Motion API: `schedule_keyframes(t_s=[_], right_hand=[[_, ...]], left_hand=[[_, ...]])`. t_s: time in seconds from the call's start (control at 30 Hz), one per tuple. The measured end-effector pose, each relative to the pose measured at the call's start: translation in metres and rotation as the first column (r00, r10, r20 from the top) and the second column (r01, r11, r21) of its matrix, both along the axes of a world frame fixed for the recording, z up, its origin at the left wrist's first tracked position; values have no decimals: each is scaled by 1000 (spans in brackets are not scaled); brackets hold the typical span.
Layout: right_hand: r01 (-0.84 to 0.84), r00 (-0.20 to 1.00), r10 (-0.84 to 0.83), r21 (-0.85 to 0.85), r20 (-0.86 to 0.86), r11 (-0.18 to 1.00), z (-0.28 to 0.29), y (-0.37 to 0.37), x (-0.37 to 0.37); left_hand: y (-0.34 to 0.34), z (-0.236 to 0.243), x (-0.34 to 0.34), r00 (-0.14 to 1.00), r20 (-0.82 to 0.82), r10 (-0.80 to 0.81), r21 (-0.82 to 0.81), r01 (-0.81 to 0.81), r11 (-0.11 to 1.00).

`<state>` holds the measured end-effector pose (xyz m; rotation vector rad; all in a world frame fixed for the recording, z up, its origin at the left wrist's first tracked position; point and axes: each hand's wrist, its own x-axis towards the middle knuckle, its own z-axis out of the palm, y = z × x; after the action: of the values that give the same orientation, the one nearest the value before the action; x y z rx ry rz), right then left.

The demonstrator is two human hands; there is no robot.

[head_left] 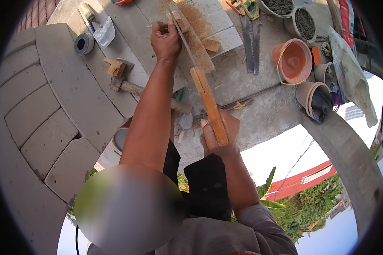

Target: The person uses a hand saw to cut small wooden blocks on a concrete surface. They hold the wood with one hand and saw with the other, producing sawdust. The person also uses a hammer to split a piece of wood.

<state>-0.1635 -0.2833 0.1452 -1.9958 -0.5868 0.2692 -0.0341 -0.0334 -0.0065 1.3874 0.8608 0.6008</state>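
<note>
My right hand (224, 129) is wrapped round the wooden handle (209, 106) of a saw. Its thin blade (184, 39), seen nearly edge-on, runs forward from the handle across a small wood block (179, 22). Curled fingers of my left hand (166, 40) grip that block from its left side, close beside the blade. Under the block lies a wooden plank (201, 53) dusted with sawdust. A loose wood offcut (212, 45) rests just right of the plank.
On the left lie a hammer (132, 88), a tape roll (84, 43) and a brush (87, 12). Two saw blades (251, 46) lie to the right, near an orange bucket (292, 61) and mortar buckets (304, 23). Grey blocks (51, 140) line the far left.
</note>
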Motion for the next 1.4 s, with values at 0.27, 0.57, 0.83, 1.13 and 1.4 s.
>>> schedule_keyframes(t_s=[0.27,0.57,0.83,1.13,1.4], right_hand=[[125,974,-125,-8,-188,992,51,-42,-37],[76,982,-76,-4,-171,997,32,-34,-36],[122,978,-110,59,-174,991,-9,17,20],[123,981,-122,-2,-152,992,49,-66,-68],[120,987,-112,66,-116,991,-17,8,2]], left_hand=[[6,2,-5,997,17,-73,55,72,996],[10,0,-6,995,45,-85,31,84,996],[7,2,-4,977,93,-193,26,192,981],[3,10,-4,989,61,-138,2,138,990],[7,6,-5,979,99,-178,-9,180,984]])
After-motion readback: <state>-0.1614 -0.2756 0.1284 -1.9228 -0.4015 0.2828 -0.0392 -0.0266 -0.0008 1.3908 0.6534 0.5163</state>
